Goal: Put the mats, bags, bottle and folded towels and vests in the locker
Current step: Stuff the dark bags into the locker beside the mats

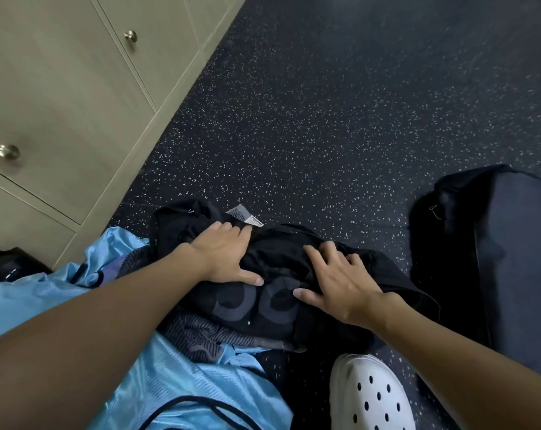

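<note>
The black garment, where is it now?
Head view, lower centre: the black garment lies on the floor under the left hand and right hand, between the blue garment and the dark bag.

Two hands on a black garment on the floor

The left hand (222, 256) presses flat on the black garment (278, 262), near its grey label (244, 216); the right hand (340, 282) rests on it with spread fingers. Under the garment lie a grey striped towel (194, 333) and light blue shiny cloth (185, 377). A dark bag (511, 259) stands at the right, beige lockers (61, 103) at the left, and a white shoe (368, 395) is below.
</note>
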Motion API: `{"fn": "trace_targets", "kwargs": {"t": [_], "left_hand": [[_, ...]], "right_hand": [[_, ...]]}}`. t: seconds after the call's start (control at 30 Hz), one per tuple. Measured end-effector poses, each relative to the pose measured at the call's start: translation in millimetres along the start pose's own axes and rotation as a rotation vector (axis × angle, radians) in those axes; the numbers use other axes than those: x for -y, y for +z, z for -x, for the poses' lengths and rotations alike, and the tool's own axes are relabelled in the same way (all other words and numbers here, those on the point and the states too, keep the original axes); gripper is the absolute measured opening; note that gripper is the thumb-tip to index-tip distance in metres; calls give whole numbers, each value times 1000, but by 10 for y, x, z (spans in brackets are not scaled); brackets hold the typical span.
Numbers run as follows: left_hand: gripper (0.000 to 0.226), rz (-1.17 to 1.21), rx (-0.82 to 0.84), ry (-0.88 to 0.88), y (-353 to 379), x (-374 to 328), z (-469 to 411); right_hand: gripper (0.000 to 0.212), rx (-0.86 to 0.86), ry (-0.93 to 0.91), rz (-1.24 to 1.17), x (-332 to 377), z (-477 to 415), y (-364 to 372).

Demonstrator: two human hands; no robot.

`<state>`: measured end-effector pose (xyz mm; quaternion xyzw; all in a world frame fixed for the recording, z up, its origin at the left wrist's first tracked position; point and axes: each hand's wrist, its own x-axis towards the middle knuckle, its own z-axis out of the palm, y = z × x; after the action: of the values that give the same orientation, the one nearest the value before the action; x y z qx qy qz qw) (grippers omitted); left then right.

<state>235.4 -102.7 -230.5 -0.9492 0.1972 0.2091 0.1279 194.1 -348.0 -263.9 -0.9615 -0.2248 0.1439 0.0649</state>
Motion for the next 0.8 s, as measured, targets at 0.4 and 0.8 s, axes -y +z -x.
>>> {"fn": "trace_targets", "kwargs": {"t": [0.4,0.8], "left_hand": [[43,249,-56,25,71,-74,60],[66,385,-70,-21,109,-135,145]], "right_hand": [[114,83,57,-57,85,-194,-17],[88,122,-51,-182,276,-337,94]]}}
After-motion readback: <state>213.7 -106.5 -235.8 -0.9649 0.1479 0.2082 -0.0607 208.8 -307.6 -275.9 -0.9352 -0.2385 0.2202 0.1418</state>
